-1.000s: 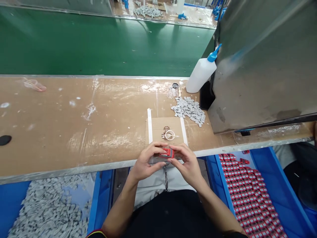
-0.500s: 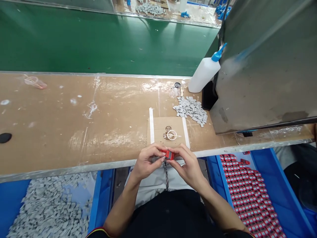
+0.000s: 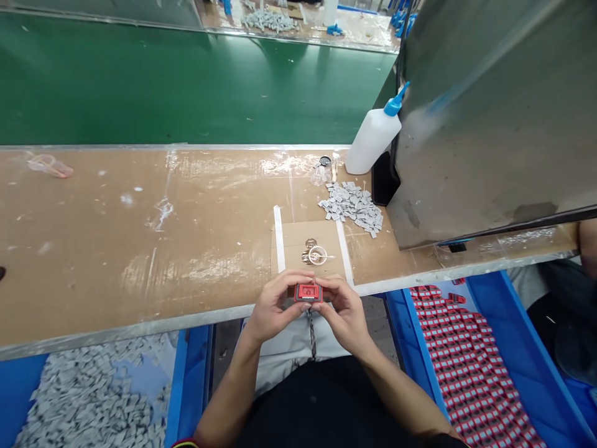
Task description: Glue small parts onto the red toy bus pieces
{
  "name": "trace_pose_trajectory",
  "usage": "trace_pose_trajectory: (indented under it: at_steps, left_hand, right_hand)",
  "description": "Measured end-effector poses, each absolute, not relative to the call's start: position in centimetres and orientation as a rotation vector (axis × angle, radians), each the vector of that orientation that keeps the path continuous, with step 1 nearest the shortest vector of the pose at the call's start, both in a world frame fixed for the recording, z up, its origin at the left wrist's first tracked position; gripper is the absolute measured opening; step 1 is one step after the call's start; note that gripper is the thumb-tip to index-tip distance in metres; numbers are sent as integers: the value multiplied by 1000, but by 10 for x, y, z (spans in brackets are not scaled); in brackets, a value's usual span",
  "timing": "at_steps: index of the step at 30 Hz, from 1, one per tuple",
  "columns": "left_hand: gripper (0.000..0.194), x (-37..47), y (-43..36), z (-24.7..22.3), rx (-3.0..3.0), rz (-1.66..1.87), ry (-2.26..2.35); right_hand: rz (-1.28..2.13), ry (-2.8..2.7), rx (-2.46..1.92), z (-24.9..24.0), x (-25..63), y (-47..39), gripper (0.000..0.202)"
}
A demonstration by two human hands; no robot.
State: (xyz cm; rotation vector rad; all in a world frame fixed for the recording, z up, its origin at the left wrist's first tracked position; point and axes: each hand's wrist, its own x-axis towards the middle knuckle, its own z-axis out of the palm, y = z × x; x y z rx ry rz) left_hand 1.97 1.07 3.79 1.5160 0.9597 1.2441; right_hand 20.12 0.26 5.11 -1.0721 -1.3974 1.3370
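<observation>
A small red part [image 3: 308, 292] with a rectangular recess is held between both hands at the table's front edge. My left hand [image 3: 276, 306] pinches its left end, and my right hand [image 3: 342, 306] pinches the right end. Just beyond the hands, a small round cup [image 3: 318, 255] with a thin stick in it rests on a cardboard piece [image 3: 298, 233] between two white tape strips. Behind that lies a pile of grey flat pieces [image 3: 352, 206].
A white bottle [image 3: 373, 142] with a blue nozzle stands beside a large metal panel [image 3: 489, 124]. Blue bins hold grey pieces [image 3: 93, 398] at lower left and red parts [image 3: 476, 367] at lower right. Beyond the table runs a green surface [image 3: 186, 87]. Someone's arm shows at far right.
The red part has been turned, so its recessed face now shows. Both hands still hold it, with the fingers shifted slightly. The whole view has moved a little to the right.
</observation>
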Motion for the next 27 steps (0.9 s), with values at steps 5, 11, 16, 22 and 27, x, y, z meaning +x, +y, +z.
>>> trace_pose_trajectory:
  at_steps: [5, 11, 16, 22, 27]
  left_hand:
    - [34, 20, 12, 39, 1655, 1199, 1017]
    - [36, 20, 14, 40, 1778, 1159, 996]
    - [36, 19, 12, 40, 1822, 1154, 977]
    - [32, 17, 14, 38, 1855, 1147, 1010]
    - [40, 11, 12, 45, 1734, 1095, 1020]
  right_hand:
    - [1048, -1645, -1120, 63, 210, 4, 17]
    - [711, -2195, -1080, 89, 222, 16, 11]
    - [536, -2398, -1106, 86, 219, 18, 23]
    - [631, -2291, -1119, 76, 211, 20, 25]
    - [996, -2003, -1103, 80, 250, 9, 18]
